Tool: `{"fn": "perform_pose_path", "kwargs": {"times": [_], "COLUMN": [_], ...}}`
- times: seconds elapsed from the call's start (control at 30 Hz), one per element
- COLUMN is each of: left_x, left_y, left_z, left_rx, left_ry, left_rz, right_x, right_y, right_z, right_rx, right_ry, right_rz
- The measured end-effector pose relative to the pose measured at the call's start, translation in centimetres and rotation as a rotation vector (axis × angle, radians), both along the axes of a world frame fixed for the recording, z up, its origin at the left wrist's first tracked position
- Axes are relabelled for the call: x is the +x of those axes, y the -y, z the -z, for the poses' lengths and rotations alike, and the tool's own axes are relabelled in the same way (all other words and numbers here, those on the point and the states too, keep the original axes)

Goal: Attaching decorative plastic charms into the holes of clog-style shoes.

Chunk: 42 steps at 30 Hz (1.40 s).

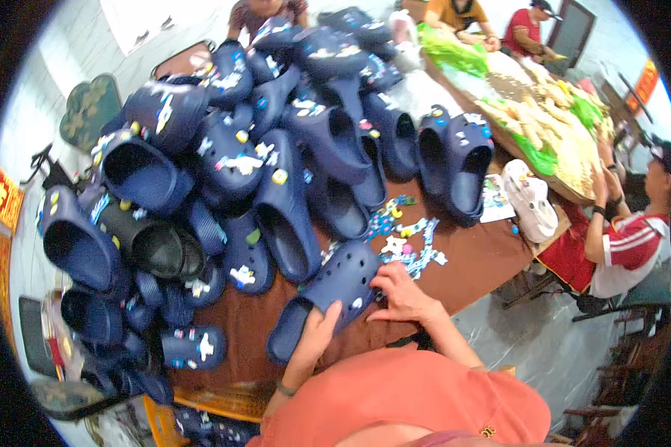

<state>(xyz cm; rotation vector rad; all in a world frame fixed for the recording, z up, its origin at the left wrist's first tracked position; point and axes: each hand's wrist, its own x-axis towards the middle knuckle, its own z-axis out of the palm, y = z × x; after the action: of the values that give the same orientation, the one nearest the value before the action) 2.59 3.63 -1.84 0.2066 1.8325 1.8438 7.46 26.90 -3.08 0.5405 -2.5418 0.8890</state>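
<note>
A navy clog (334,287) with holes in its upper lies tilted in front of me at the table's near edge. My left hand (317,339) grips it, the fingers reaching inside the opening and the thumb outside. My right hand (408,298) is bent against the clog's right side, thumb and fingers curled; whatever they pinch is hidden. A small white piece (358,304) shows on the upper near the right fingers. Just beyond the clog, small colourful shoe charms (406,242) lie scattered, many of them blue and white.
A high pile of decorated navy clogs (235,160) covers the table's (477,261) left and back, with a black clog (145,238) among them. White clogs (529,201) and a printed card (496,200) stand right. Several people sit around another table heaped with pale yellowish pieces (544,112).
</note>
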Motion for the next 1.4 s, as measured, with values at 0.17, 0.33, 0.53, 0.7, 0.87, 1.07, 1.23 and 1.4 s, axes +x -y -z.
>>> {"fn": "perform_pose_path", "kwargs": {"times": [0.17, 0.33, 0.53, 0.7, 0.87, 1.07, 1.23, 1.4], "left_x": [-1.7, -1.7, 0.3, 0.4, 1.7, -0.3, -1.5, -1.4], "left_y": [0.3, 2.3, 3.1, 4.2, 1.6, -0.9, -2.0, -2.0], "left_z": [-3.5, -10.3, -11.5, -8.2, -8.8, -1.9, -0.4, -1.8], "left_rx": [-0.273, 0.014, -0.105, 0.219, 0.108, 0.045, 0.217, 0.236], "left_ry": [-0.036, 0.007, -0.275, 0.155, 0.01, 0.042, -0.01, 0.236], "left_rz": [0.098, -0.077, -0.266, -0.147, -0.002, 0.052, -0.031, -0.075], "right_x": [-1.2, -3.1, -4.1, -4.5, -3.8, -4.4, -2.9, -1.2], "right_y": [-1.0, -2.9, 1.3, 4.0, -1.2, -5.7, -3.5, -0.1], "right_z": [0.4, -1.3, -2.2, 0.9, 1.8, 0.7, -1.3, -1.7], "right_rx": [0.061, 0.173, 0.23, -0.095, 0.265, 0.342, -0.05, -0.244], "right_ry": [0.195, 0.036, 0.448, 0.184, 0.341, 0.131, -0.108, 0.051], "right_rz": [0.208, 0.339, -0.158, -0.271, 0.043, 0.237, 0.396, 0.213]}}
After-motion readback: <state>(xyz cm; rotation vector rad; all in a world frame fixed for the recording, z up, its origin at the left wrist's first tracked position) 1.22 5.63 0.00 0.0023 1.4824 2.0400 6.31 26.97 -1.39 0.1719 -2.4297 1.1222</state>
